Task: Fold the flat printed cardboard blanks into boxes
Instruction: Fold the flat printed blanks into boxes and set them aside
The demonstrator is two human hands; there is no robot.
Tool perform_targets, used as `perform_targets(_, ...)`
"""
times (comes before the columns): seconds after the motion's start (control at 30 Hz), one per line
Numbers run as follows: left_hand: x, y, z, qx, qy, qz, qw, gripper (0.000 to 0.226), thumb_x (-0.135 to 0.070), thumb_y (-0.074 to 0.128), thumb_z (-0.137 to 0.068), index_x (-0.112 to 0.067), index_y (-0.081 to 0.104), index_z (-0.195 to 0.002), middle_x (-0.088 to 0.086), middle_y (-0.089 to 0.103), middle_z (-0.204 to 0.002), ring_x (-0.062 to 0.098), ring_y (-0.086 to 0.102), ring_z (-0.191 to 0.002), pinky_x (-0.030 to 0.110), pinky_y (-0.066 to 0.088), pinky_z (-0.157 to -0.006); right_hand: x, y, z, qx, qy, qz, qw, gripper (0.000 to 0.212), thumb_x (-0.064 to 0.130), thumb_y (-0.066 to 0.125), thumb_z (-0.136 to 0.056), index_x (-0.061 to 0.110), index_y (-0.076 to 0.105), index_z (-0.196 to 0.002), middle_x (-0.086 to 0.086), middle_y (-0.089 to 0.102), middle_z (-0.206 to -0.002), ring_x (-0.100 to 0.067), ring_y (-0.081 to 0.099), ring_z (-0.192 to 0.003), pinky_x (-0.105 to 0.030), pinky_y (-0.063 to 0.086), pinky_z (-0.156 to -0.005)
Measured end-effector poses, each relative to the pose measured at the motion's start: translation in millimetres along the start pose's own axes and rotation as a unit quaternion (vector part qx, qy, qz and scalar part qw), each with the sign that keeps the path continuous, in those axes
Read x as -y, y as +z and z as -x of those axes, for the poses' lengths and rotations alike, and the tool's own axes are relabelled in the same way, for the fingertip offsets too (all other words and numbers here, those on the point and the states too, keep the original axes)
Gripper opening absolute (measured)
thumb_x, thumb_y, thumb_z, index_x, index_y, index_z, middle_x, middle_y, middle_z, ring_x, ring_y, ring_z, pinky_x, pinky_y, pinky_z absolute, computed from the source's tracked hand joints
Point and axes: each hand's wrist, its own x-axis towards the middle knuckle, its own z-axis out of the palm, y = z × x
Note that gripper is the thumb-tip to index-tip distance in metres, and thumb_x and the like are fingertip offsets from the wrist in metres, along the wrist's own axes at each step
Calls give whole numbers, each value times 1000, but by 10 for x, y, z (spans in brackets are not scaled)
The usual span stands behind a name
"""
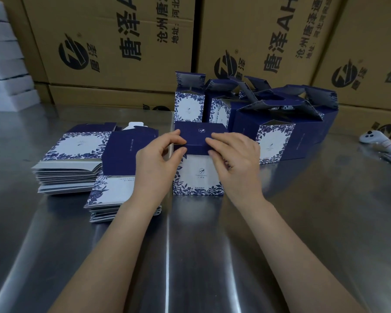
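Observation:
A blue-and-white printed box (pixel 198 177) stands upright on the steel table (pixel 212 245) in front of me, its dark blue lid folded down on top. My left hand (pixel 158 157) pinches the lid's front left edge between thumb and fingers. My right hand (pixel 234 159) grips the lid's front right edge, fingers curled over it. Two stacks of flat blanks (pixel 72 163) lie to the left, the nearer stack (pixel 108 195) partly under my left forearm. Several folded boxes (pixel 273 136) with open top flaps stand behind and to the right.
Large brown shipping cartons (pixel 122 53) form a wall along the table's far side. White foam blocks (pixel 5 59) are stacked at the far left. A white handheld controller (pixel 378 142) lies at the right edge of the table.

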Motion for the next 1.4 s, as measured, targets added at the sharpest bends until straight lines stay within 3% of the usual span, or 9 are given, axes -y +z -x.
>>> perform_targets(0.17,11,38,-3,-4,18,-22,1000,16,-3,68,-87,-19,69,-91,-34,58,-102,0,60,-113,21,48,-95,82,93,-85,1,24,9,1000,9,12,72,-83,10,77,-90,-3,71,-93,-28,63,-89,-38,39,-80)
perform_targets(0.4,35,49,-14,-17,2,-22,1000,15,-4,68,-87,-18,70,-90,-11,64,-116,-1,58,-108,7,45,-85,94,72,-213,34,74,-31,996,2,10,75,-77,12,75,-78,1,69,-82,-26,58,-83,-31,30,-75)
perform_targets(0.57,11,60,23,-22,0,-48,999,18,-2,65,-89,-17,72,-99,-9,63,-127,8,60,-117,26,47,-99,97,73,-208,35,44,3,998,4,11,75,-79,13,75,-82,1,69,-82,-26,59,-80,-30,30,-75)
perform_targets(0.7,-25,91,99,-22,33,-141,989,34,-2,59,-92,-14,67,-123,2,51,-145,16,47,-133,-3,21,-99,66,136,-232,22,-3,112,993,7,12,73,-81,17,76,-85,3,72,-83,-24,64,-79,-35,31,-84)
perform_targets(0.77,-67,128,148,-26,67,-171,983,35,0,58,-91,-12,67,-123,5,52,-144,21,46,-132,3,21,-103,37,176,-251,23,-7,163,986,10,11,73,-81,19,76,-86,6,73,-81,-24,64,-79,-37,28,-83)
perform_targets(0.87,-138,217,219,-27,115,-191,974,26,2,58,-86,-8,74,-104,8,67,-121,27,59,-113,30,44,-99,-32,242,-290,40,-10,195,980,16,4,75,-77,16,77,-88,4,74,-79,-28,61,-76,-37,27,-75)
perform_targets(0.93,-170,261,266,17,115,-200,973,22,-5,53,-83,-10,74,-91,5,72,-99,28,63,-94,40,52,-83,-85,280,-352,79,-10,191,978,16,2,72,-80,12,77,-93,-1,74,-83,-32,60,-79,-38,33,-72)
perform_targets(1.07,-214,338,340,159,62,-222,960,12,-16,49,-81,-22,53,-71,-7,59,-77,25,57,-78,32,36,-61,-211,373,-487,202,8,223,954,31,24,46,-100,14,70,-117,-6,65,-115,-33,53,-102,-39,30,-81)
perform_targets(1.4,-319,463,532,402,81,-240,880,10,-22,47,-80,-21,50,-71,8,67,-86,36,59,-87,38,50,-74,-366,697,-825,337,14,258,905,41,32,34,-100,7,50,-129,-14,48,-120,-33,47,-104,-36,30,-76)
